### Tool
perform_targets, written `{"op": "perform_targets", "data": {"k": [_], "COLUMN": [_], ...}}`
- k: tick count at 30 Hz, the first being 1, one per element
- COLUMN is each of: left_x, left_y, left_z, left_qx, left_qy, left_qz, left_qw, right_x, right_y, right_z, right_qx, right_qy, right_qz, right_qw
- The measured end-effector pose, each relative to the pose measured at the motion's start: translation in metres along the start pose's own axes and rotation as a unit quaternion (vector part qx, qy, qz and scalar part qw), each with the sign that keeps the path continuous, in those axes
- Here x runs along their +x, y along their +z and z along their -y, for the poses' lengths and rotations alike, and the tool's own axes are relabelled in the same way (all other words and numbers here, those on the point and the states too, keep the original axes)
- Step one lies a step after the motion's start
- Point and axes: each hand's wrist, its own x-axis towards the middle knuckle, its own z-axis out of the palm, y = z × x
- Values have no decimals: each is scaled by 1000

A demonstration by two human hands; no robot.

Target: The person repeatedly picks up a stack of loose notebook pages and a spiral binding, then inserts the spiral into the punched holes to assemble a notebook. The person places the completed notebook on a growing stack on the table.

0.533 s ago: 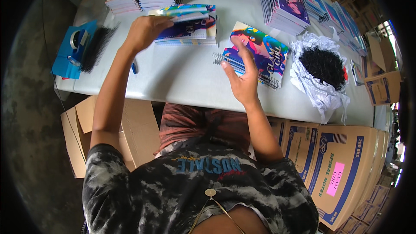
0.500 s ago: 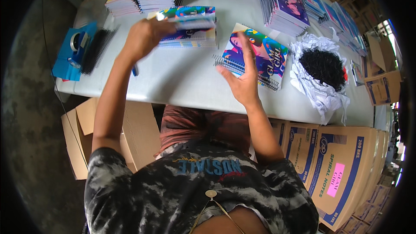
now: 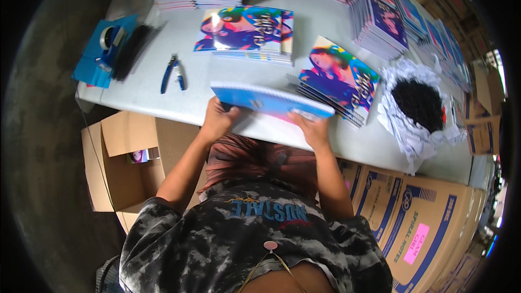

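The left hand (image 3: 218, 123) and right hand (image 3: 313, 130) are gripping a blue-covered notebook (image 3: 266, 101), likely light and bendy, at sensible eight and four o'clock holds.

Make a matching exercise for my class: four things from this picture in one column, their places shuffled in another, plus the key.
1. Blue-handled pliers
2. Tape dispenser
3. Tangled black strands
4. Blue-covered notebook

A. On crumpled white wrapping
B. Between left hand and right hand
C. Directly on the white tabletop
D. On a blue sheet

Pairs: 1-C; 2-D; 3-A; 4-B
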Motion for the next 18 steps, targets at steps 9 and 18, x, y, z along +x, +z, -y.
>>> {"op": "perform_targets", "data": {"k": [9,18], "left_x": [114,116], "left_y": [-262,-192], "left_z": [-17,1], "left_qx": [621,663], "left_qy": [82,-89], "left_qz": [-312,-285], "left_qw": [714,686], "right_x": [-12,0], "right_y": [-2,4], "right_z": [31,35], "right_qx": [-165,-77], "right_qy": [-89,-116], "right_qz": [82,40], "right_qw": [979,989]}}
